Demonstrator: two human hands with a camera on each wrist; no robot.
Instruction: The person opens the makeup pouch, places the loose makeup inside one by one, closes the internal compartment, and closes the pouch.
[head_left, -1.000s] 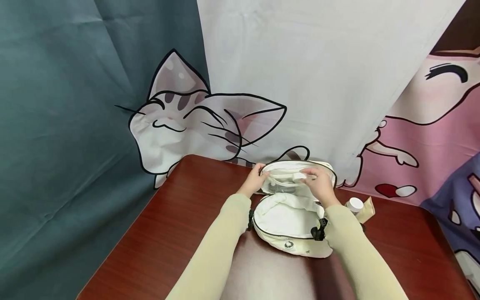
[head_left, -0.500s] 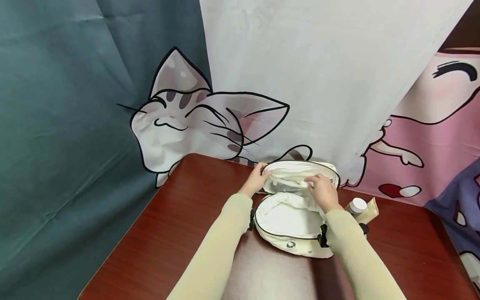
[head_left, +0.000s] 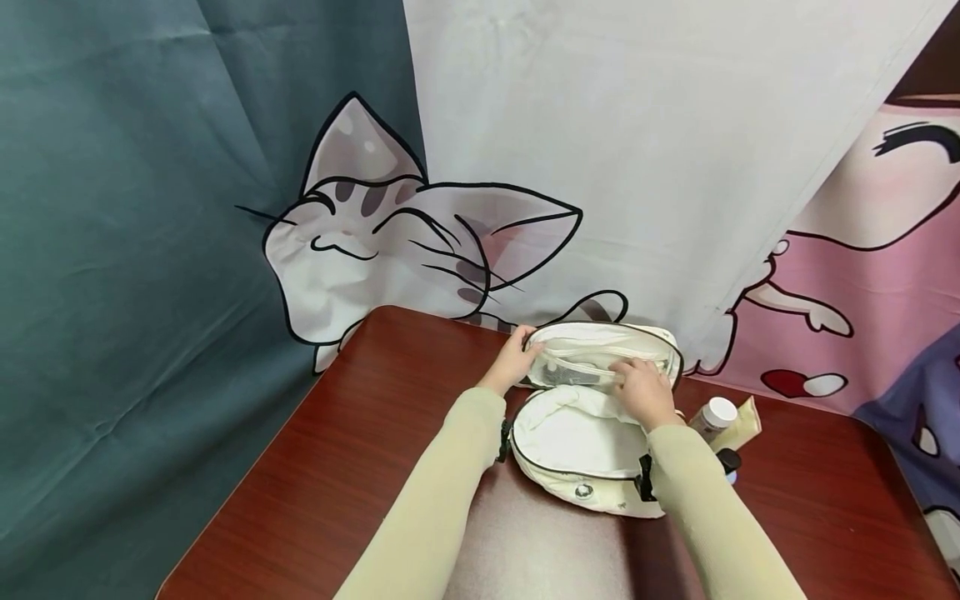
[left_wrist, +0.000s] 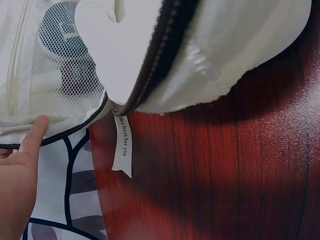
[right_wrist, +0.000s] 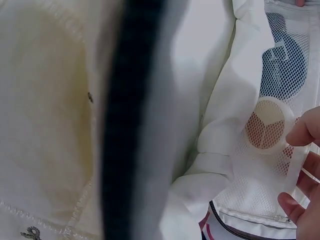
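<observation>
A cream toiletry bag with dark zip edging lies unzipped, its lid raised at the back. My left hand grips the lid's left edge, with one digit on the inner face in the left wrist view. Inside the lid is a mesh pocket. It contains a dark round item and a pale-rimmed round item with a brownish face. My right hand is at the pocket's right part, fingers apart and holding nothing visible, one fingertip close to the pale-rimmed item.
Right of the bag stand a white-capped bottle, a pale yellow tube and a black-topped item, partly behind the right sleeve. A printed ribbon tag hangs from the bag. Cartoon curtains back the reddish-brown table.
My right hand held a small white item at the lid pocket a second ago; it has lowered slightly and that item no longer shows in its fingers. The left hand keeps its grip.
</observation>
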